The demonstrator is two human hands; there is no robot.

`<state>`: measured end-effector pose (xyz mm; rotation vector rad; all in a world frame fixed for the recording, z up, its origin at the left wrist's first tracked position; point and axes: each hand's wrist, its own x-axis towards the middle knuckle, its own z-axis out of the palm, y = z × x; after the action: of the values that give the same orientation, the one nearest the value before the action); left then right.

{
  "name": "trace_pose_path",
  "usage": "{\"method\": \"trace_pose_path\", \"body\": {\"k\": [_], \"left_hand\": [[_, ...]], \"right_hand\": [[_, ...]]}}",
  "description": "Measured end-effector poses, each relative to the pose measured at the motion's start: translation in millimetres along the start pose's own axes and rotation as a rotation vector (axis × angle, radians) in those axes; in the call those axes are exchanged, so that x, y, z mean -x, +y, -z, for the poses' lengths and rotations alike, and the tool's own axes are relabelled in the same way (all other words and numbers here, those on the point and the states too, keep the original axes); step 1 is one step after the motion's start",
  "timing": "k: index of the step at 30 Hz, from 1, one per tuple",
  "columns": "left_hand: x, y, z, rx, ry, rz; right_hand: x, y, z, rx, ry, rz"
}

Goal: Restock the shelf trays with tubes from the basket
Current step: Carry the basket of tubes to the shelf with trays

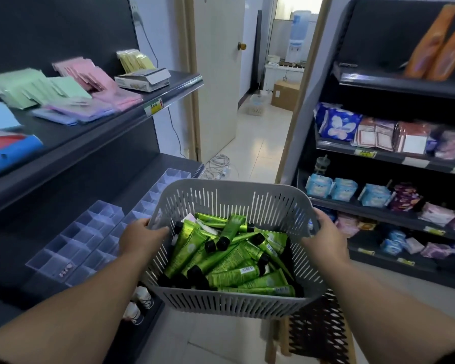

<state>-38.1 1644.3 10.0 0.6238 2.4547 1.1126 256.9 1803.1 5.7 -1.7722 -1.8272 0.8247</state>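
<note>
Tubes [229, 261] fill basket [237, 203], gripped at opposite rims by left hand [139, 236] and right hand [326, 237].

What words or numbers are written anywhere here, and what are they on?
No text can be read.
Tubes in the basket: print too small.
Yellow price tags: blurred.
Packs: blurred.

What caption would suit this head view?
The left hand and right hand hold a basket of green tubes beside clear shelf trays.
</note>
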Motion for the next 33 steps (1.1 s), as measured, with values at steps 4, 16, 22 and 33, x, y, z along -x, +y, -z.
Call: {"method": "trace_pose_path", "body": {"k": [4, 16, 22, 33], "left_hand": [[-29, 8, -10, 0.014, -0.004, 0.021], [-104, 61, -88, -0.036, 0.083, 0.108], [-137, 86, -129, 0.014, 0.114, 0.161], [-225, 101, -167, 0.018, 0.064, 0.277]], "right_hand": [[-36, -17, -9, -0.005, -0.018, 0.003], [-184, -22, -32, 0.016, -0.126, 0.013], [-260, -35, -34, 0.053, -0.158, 0.057], [-350, -69, -70, 0.091, -0.176, 0.045]]}}
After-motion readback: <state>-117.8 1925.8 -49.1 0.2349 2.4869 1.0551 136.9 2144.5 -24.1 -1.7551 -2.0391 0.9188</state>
